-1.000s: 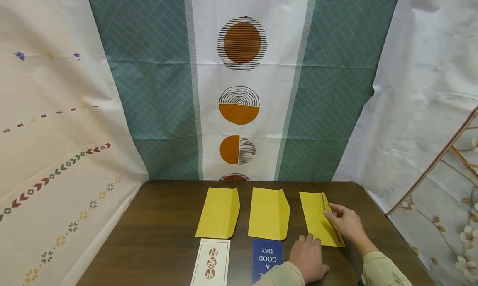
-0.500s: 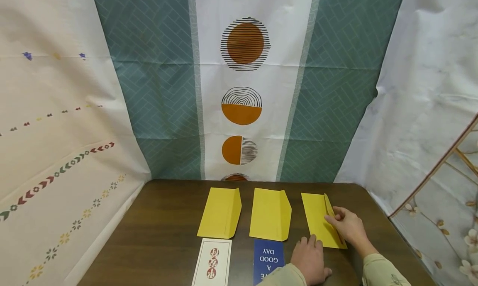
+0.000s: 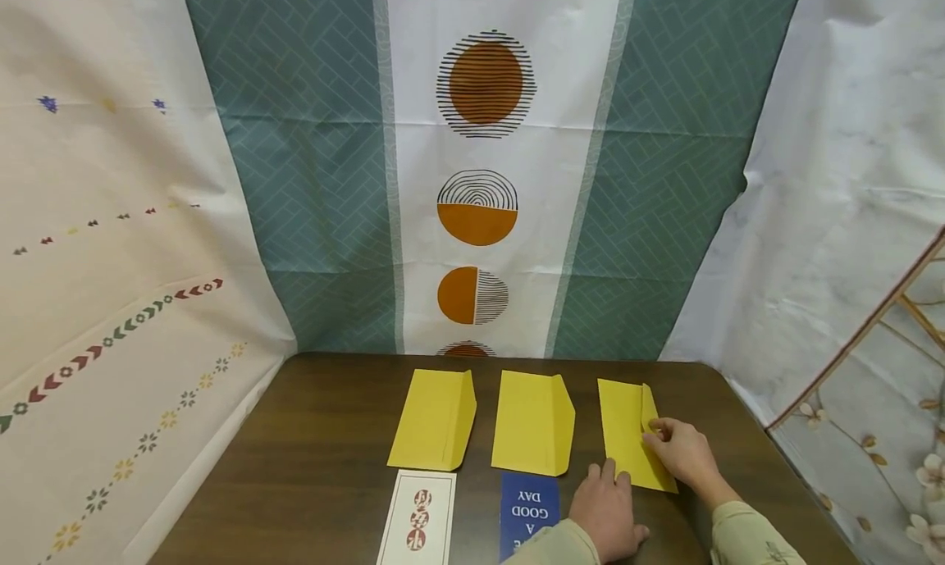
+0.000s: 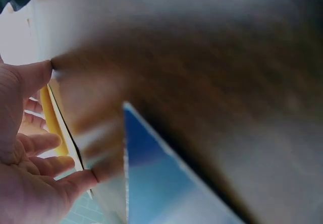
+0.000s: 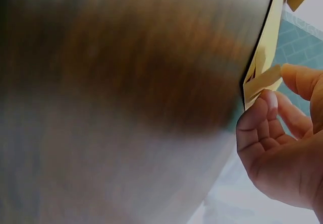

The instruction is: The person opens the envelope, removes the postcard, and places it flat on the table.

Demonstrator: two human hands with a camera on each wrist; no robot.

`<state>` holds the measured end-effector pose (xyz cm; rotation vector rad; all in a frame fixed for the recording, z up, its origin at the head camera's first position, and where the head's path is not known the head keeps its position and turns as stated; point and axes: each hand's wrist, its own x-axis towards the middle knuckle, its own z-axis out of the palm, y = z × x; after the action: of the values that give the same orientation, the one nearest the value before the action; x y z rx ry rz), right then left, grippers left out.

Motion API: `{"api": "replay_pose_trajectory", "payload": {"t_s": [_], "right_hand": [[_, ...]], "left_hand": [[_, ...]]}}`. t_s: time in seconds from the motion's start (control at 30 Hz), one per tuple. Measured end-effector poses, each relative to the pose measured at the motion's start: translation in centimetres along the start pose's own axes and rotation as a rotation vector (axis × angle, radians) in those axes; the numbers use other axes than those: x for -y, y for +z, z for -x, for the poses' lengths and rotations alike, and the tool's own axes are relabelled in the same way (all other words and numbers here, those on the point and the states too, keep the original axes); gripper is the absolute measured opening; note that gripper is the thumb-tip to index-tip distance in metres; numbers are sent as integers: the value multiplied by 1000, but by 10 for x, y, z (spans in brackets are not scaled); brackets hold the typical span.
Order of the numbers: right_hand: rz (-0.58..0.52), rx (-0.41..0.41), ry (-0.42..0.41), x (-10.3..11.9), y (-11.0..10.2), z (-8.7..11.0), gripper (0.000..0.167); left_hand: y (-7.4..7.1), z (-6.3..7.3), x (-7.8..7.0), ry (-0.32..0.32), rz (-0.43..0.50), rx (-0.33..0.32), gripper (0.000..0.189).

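Note:
The rightmost yellow envelope (image 3: 627, 438) lies on the dark table in the head view. Its long flap is folded over towards the left. My right hand (image 3: 682, 450) pinches the flap between thumb and fingers; the right wrist view shows the flap (image 5: 263, 80) at the tip of the thumb. My left hand (image 3: 607, 512) holds down the envelope's near edge with its fingertips, the fingers fairly straight and the palm down. In the left wrist view, those fingertips (image 4: 63, 163) touch the table beside the envelope's edge.
Two more yellow envelopes, the left (image 3: 431, 421) and the middle (image 3: 531, 426), lie with flaps opened to the right. Below them are a white card (image 3: 417, 516) with red print and a blue card (image 3: 529, 508), partly under my left sleeve. Patterned cloths (image 3: 317, 179) hang behind and at the sides.
My right hand has brought the flap down, from half raised to nearly flat over the envelope. The dark reddish strip under it is now covered. My left hand stays at the near edge.

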<state>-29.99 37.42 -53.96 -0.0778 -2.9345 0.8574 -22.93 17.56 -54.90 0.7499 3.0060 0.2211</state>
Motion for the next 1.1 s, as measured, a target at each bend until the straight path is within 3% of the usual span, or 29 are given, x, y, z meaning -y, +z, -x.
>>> {"api": "replay_pose_trajectory", "payload": {"t_s": [0.3, 0.63, 0.9, 1.1], "right_hand": [[24, 13, 42, 3, 1, 1, 58], [0, -16, 55, 12, 3, 2, 44], [-81, 32, 41, 30, 18, 10, 42], [-207, 62, 86, 30, 16, 10, 44]], "left_hand": [[0, 3, 4, 1, 19, 11, 57], [-1, 5, 7, 11, -55, -21, 59], [-5, 6, 9, -102, -36, 102, 67], [-5, 4, 8, -124, -89, 107, 62]]}}
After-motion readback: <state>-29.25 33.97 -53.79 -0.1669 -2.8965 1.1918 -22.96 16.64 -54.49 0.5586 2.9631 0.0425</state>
